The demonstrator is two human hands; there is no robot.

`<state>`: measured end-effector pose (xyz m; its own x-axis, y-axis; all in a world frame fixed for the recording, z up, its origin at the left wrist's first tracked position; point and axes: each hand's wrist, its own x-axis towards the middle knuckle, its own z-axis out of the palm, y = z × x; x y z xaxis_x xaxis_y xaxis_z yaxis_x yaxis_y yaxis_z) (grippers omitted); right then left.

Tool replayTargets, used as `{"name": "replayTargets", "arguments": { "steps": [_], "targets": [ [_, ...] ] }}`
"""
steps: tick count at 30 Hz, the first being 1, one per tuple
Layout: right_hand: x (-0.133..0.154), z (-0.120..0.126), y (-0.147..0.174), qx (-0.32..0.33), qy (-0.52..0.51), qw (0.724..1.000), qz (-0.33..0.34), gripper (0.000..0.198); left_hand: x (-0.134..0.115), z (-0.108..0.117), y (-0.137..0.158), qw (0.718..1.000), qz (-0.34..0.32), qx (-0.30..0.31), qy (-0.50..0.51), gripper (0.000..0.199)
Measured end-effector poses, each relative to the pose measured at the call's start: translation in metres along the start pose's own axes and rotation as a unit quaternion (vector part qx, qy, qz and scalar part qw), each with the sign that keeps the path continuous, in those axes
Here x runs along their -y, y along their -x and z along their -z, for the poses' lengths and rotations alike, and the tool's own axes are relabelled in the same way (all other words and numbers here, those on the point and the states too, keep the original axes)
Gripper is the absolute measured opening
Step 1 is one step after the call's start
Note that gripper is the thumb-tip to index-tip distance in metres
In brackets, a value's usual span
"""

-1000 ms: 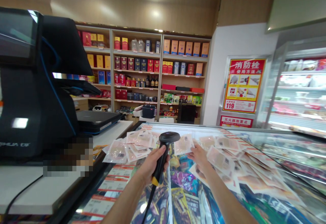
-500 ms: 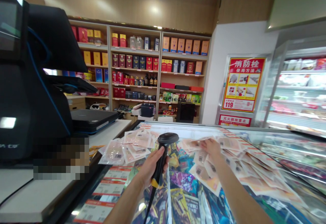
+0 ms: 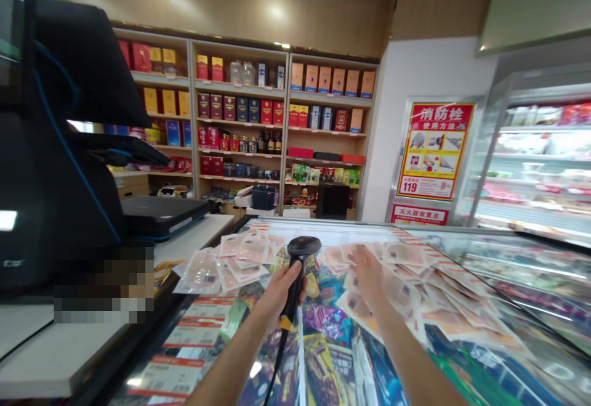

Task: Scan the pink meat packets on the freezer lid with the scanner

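Observation:
A black handheld barcode scanner stands upright in my left hand, whose fingers wrap round the handle. Its yellow-tipped base trails a black cable downward. Over the flat clear packets with orange-pink contents, my right hand lies palm down with its fingers stretched out. Its fingertips are slightly blurred, and I cannot tell whether they touch the packets. A larger spread of similar packets overlaps to the right. Another group of packets lies left of the scanner.
Beneath the packets, a glass-topped case shows colourful bags inside. Price labels line its left side. A black checkout terminal stands on the white counter at left. Shelves of boxes stand behind; a chilled display is at right.
My right hand has shifted left and its fingers, bent over the packets before, are now stretched out. The scanner stays in my left hand. The view has turned slightly.

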<state>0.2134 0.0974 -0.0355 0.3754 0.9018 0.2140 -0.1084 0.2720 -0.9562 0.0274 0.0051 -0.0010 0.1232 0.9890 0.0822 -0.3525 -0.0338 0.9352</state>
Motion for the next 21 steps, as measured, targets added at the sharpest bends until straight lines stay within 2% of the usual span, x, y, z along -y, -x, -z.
{"name": "replayTargets", "arguments": {
  "steps": [1,4,6,8,12,14,16,18,21],
  "targets": [
    [0.004,-0.009,0.011,0.046,0.005,0.999,0.0,0.044,0.002,-0.001,-0.002,1.0,-0.004,-0.005,-0.004,0.032],
    [0.012,-0.037,0.042,0.199,-0.002,0.978,-0.058,0.043,0.011,-0.002,-0.011,0.999,-0.013,-0.008,-0.029,0.033],
    [0.013,-0.052,0.059,0.255,-0.008,0.963,-0.083,0.043,0.018,-0.001,-0.018,0.999,-0.005,-0.018,-0.049,0.04],
    [0.012,-0.061,0.071,0.282,-0.02,0.953,-0.106,0.043,0.026,-0.001,-0.024,0.998,0.01,-0.041,-0.053,0.047],
    [0.009,-0.063,0.078,0.244,-0.021,0.965,-0.093,0.039,0.039,-0.003,-0.034,0.997,-0.006,-0.058,-0.044,0.053],
    [0.01,-0.059,0.077,0.216,-0.02,0.971,-0.101,0.035,0.043,-0.003,-0.038,0.99,-0.032,-0.059,-0.125,0.05],
    [0.013,-0.052,0.073,0.194,-0.045,0.972,-0.125,0.033,0.042,0.002,-0.042,0.958,-0.05,-0.067,-0.275,0.045],
    [0.018,-0.044,0.07,0.17,-0.089,0.97,-0.151,0.033,0.034,0.015,-0.047,0.91,-0.057,-0.086,-0.401,0.043],
    [0.028,-0.033,0.068,0.145,-0.15,0.962,-0.176,0.031,0.011,0.051,-0.054,0.865,-0.073,-0.148,-0.474,0.047]
  ]
}}
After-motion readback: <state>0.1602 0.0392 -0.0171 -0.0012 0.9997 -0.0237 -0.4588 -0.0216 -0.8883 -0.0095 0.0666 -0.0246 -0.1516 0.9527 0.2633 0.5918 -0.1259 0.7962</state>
